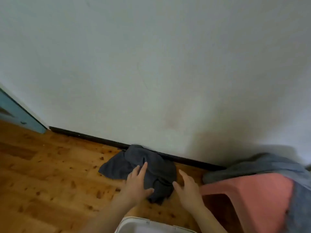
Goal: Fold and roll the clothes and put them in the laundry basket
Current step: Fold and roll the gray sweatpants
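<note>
Garment: a dark grey garment (pixel 158 167) lies crumpled in a loose heap on the wooden floor (pixel 50 174); its far edge is against the black skirting board (pixel 92 137); one flat corner spreads out to the left.
Left hand: the left hand (pixel 137 182) lies palm down on the left half of the heap; its fingers (pixel 143 169) are straight and spread wide, tips pointing toward the wall (pixel 151 64); the thumb reaches across the near fold; nothing is gripped.
Right hand: the right hand (pixel 187 189) is just beside the heap's right edge, fingers straight and a little apart over bare floor; the thumb (pixel 176 184) meets the cloth's edge, though I cannot tell if it presses; it holds nothing.
Basket: the white laundry basket's rim (pixel 134 222) shows at the bottom edge, between the forearms, near the heap but apart from it.
Stool: a pink plastic stool (pixel 252 190) stands to the right, a grey-blue cloth (pixel 252 167) draped over its top.
Door: a blue door (pixel 15 111) is at the far left.
</note>
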Demonstrator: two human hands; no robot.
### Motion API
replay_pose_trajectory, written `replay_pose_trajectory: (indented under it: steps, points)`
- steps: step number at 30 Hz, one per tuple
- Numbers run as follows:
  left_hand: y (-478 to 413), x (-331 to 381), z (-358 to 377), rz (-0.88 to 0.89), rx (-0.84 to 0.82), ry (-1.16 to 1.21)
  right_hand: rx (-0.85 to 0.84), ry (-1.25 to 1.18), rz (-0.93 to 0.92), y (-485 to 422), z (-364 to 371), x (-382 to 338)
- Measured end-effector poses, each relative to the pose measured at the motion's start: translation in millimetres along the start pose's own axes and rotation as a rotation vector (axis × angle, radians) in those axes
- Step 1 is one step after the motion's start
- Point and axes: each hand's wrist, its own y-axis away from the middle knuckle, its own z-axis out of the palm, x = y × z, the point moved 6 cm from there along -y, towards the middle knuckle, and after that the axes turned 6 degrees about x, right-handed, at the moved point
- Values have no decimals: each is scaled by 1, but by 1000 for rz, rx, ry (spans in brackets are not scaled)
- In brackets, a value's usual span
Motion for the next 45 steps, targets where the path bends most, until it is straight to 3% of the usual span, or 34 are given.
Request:
replay_pose_trajectory:
  steps: [8,12,15,20,23,27,30,31,34,37,39,41,43,45]
  points:
    - [-94,-69,118,-81,-154,-87,-183,56,17,-83,136,82]
    - [-126,-101,181,-2,-369,-204,-321,109,53,-114,205,127]
    - [-134,-111,207,4,-517,-296,-442,316,13,-131,246,148]
    - [-159,-134,249,-28,-546,-316,-627,883,-159,-159,304,158]
    - [-165,-140,270,-29,-566,-301,-640,898,-139,-171,315,160]
    - [-170,-140,279,-34,-502,-281,-487,545,-143,-172,307,145]
    - [-173,-134,270,-78,-376,-251,-92,30,-113,-172,262,113]
    - [-177,-132,263,-102,-287,-250,-33,-166,-78,-169,246,102]
    - [-181,-118,227,-167,-19,-197,-29,-650,38,-162,201,75]
    - [-181,-104,173,-251,139,158,24,-998,166,-155,152,56]
    - [-177,-97,131,-329,209,384,-4,-1078,196,-147,122,48]
    - [-168,-75,85,-385,264,610,-68,-916,127,-133,87,35]
    - [-146,-37,31,-414,281,883,-204,-379,-17,-113,54,13]
    - [-119,0,-23,-407,268,957,-215,227,-181,-91,21,-16]
